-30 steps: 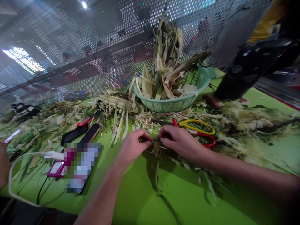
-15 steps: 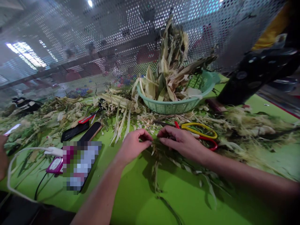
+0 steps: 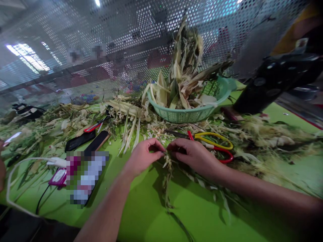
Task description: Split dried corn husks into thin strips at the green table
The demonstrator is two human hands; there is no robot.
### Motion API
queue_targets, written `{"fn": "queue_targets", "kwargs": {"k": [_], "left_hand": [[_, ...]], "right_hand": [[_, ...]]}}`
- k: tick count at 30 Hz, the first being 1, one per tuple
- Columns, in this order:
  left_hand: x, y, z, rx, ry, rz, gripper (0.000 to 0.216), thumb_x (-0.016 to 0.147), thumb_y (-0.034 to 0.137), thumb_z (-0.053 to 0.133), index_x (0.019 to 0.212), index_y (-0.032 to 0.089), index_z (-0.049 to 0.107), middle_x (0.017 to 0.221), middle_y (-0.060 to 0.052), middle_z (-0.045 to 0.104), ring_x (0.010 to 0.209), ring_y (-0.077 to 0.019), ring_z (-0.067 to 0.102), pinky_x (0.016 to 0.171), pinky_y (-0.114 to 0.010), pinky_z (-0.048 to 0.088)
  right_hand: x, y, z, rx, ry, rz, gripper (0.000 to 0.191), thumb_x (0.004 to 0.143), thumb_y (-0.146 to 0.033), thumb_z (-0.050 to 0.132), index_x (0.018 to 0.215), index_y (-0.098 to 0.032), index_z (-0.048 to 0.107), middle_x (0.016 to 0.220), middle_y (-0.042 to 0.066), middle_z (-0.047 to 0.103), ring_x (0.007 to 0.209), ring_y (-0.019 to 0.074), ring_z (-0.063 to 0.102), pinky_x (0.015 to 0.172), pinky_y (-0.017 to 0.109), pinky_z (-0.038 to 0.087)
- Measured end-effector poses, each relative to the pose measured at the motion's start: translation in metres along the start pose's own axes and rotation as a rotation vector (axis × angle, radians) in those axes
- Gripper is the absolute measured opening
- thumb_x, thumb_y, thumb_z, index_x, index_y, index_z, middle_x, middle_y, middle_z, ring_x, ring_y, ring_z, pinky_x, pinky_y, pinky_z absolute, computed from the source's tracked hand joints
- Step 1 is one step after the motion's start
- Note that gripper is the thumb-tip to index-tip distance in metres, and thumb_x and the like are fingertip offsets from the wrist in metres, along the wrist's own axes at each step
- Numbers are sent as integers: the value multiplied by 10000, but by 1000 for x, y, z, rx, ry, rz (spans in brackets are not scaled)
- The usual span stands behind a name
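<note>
- Left hand (image 3: 143, 156): thumb and forefinger pinched narrow on the upper end of the plant strand.
- Right hand (image 3: 189, 154): fingers curled, tips just beside the left fingertips; whether they grip the strand cannot be told.
- Plant strand (image 3: 166, 183): dry, thin and knobbly, tufted with pale flakes at the top; it trails from the pinching fingertips toward the viewer.
- Tabletop (image 3: 143, 215): smooth, bright green, beneath the fingers.
- Scissors (image 3: 217, 135): looped handles, one yellow, one red, just beyond and to the right of the right fingers.
- Pale strips (image 3: 130, 132): flat, narrow, fibrous, beyond and left of the left fingers.
- Basket (image 3: 181, 115): pale green plastic, slotted wall, curved rim, farther beyond both hands.
- Husks (image 3: 176, 69): papery, creased, pointed, standing in the basket.
- Silky fibres (image 3: 262, 129): fine, tangled, yellowish, well right of the fingers.
- Panel (image 3: 121, 64): grey, round-holed sheet, behind everything.
</note>
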State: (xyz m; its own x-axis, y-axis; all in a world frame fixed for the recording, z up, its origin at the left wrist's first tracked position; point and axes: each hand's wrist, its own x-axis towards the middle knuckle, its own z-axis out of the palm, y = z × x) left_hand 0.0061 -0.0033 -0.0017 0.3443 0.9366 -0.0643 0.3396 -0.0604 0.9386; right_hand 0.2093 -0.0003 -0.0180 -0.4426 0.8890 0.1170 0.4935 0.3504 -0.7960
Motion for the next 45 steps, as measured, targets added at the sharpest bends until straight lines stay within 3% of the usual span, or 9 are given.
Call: {"fn": "queue_targets", "kwargs": {"k": [6,13,18,27,32,37,45], "left_hand": [[1,-3,-2,-119,3,-16,143,761,244,696,850,154,630,820,-27,632,781,-128,570,760,-286,464],[0,-1,1,-299,-1,62,163,741,258,728,794,167,604,928,-51,637,892,-157,584,859,-322,458],[0,-3,4,-312,23,39,154,773,269,700,804,177,581,911,-40,624,837,-134,555,805,-291,451],[3,-6,1,-290,37,33,183,762,285,713,818,172,581,797,1,559,742,-107,505,706,-254,418],[5,-9,1,-262,27,-11,212,766,306,709,839,160,574,777,3,543,681,-90,480,631,-229,402],[7,-12,6,-302,41,-14,263,724,291,747,844,158,554,786,12,552,698,-87,505,661,-236,423],[5,-9,9,-255,3,-7,189,749,244,716,841,152,580,793,1,570,746,-101,526,723,-261,442]], "right_hand": [[2,-2,-2,24,27,24,139,828,-281,570,836,-190,675,791,18,674,721,167,586,663,267,425],[2,0,-2,78,-1,85,147,841,-310,540,791,-194,616,606,-26,555,553,126,478,547,245,373],[3,-2,-4,71,-29,72,135,844,-286,529,760,-194,582,637,-18,550,570,127,474,544,242,361],[1,-5,-4,4,36,56,120,830,-259,532,739,-192,570,681,-7,574,614,137,499,572,251,363],[3,-1,-3,140,22,109,162,837,-349,550,789,-196,569,632,-27,547,543,122,508,526,243,373],[7,-6,-6,355,-16,172,216,822,-410,566,796,-199,527,592,-59,475,445,90,448,447,228,326],[5,-11,-4,531,-60,264,247,782,-410,630,804,-182,538,613,-61,494,432,67,440,438,220,282]]}}
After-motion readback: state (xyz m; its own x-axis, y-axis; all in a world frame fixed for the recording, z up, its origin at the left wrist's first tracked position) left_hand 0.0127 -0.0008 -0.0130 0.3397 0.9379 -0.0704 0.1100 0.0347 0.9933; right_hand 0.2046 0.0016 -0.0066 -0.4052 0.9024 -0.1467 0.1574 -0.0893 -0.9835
